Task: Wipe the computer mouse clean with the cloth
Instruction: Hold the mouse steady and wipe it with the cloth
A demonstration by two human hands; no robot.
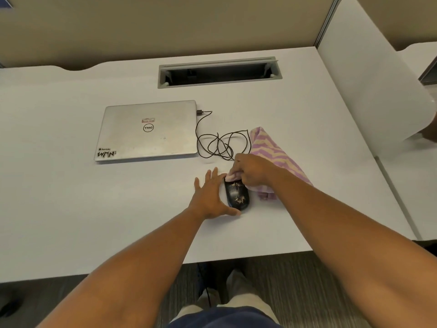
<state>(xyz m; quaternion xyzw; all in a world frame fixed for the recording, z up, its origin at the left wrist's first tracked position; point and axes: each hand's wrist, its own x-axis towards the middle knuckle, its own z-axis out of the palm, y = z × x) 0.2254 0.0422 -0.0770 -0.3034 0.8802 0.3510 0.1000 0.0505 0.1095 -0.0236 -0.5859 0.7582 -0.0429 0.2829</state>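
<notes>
A black computer mouse (237, 194) with a gold pattern lies on the white desk (94, 209). My left hand (211, 194) rests flat against its left side, fingers spread, thumb at the mouse's near end. My right hand (251, 170) is closed on a bunched part of the purple and yellow striped cloth (272, 152) and presses it on the mouse's far end. The remainder of the cloth trails away to the far right behind my right wrist.
A shut silver laptop (149, 131) lies to the far left of the mouse. The mouse's dark cable (220, 143) is coiled between laptop and cloth and plugs into the laptop. A cable hatch (218, 72) sits at the back. A white divider (369, 91) stands on the right.
</notes>
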